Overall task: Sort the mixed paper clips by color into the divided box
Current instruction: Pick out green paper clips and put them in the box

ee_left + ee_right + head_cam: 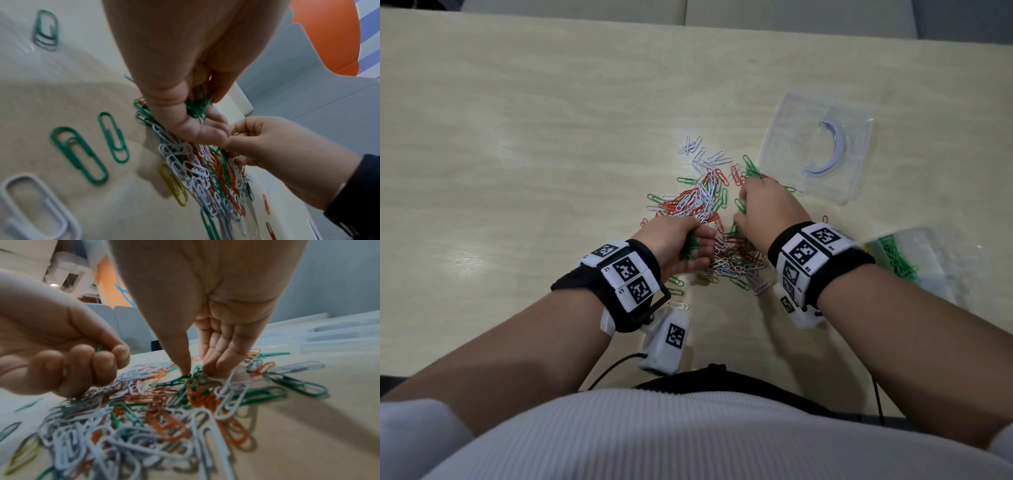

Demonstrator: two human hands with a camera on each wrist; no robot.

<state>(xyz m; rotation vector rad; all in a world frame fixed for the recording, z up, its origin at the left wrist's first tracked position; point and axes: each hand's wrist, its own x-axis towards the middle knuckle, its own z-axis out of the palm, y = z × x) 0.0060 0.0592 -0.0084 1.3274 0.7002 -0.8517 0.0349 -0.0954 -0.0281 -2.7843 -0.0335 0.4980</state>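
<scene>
Both hands down in the paper-clip heap on the table [517,137].
Left hand [674,245] curled round a bunch of green clips [690,247] — fingers [102,363] closed tight on them. Right hand [767,209] with fingers [224,353] straight and together, thumb tip touching a green clip in the mixed pile [705,219], just beside the left. Divided box [914,260] at the right edge, cut off and blurred, green clips inside; clear lid [818,147] beyond the pile.
</scene>
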